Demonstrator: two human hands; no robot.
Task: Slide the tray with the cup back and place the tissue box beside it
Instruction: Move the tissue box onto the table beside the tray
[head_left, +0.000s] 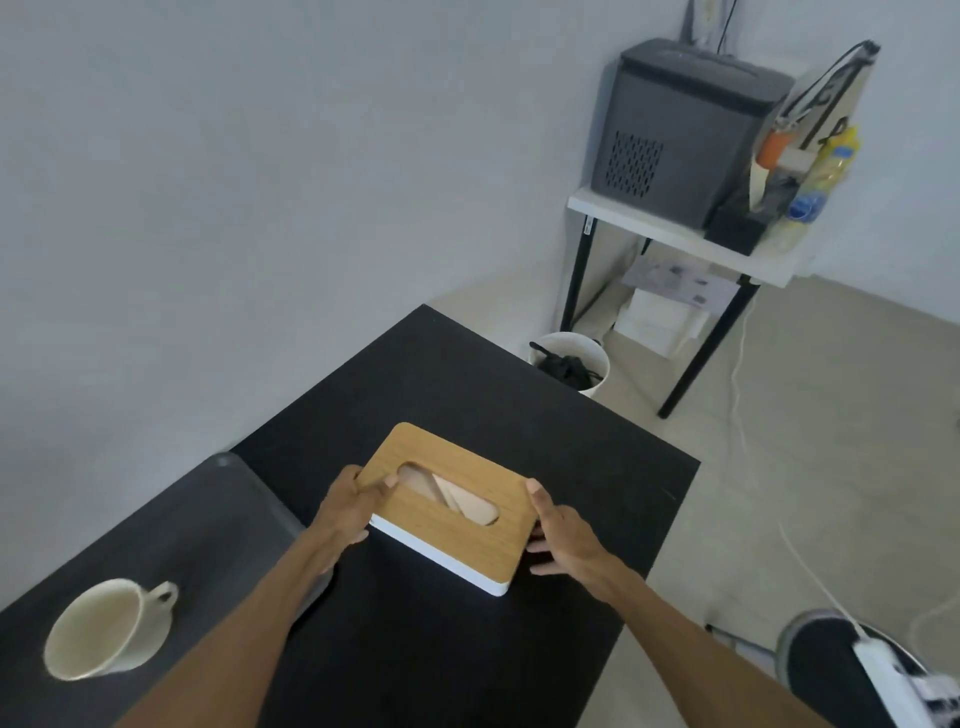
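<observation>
The tissue box (467, 519), white with a wooden lid and an oval slot, is in the middle of the black table (467, 395). My left hand (349, 512) grips its left end, thumb on the lid by the slot. My right hand (563, 535) grips its right end. Whether the box rests on the table or is slightly lifted I cannot tell. To the left lies a dark grey tray (223, 519) carrying a cream cup (104, 629) near its front. The tray's right edge is partly hidden by my left forearm.
A wall runs along the table's far left side. Past the table's far corner stand a white bin (571, 361) and a white side table (675, 234) with a dark machine on it. A cable and a shoe lie on the floor at right.
</observation>
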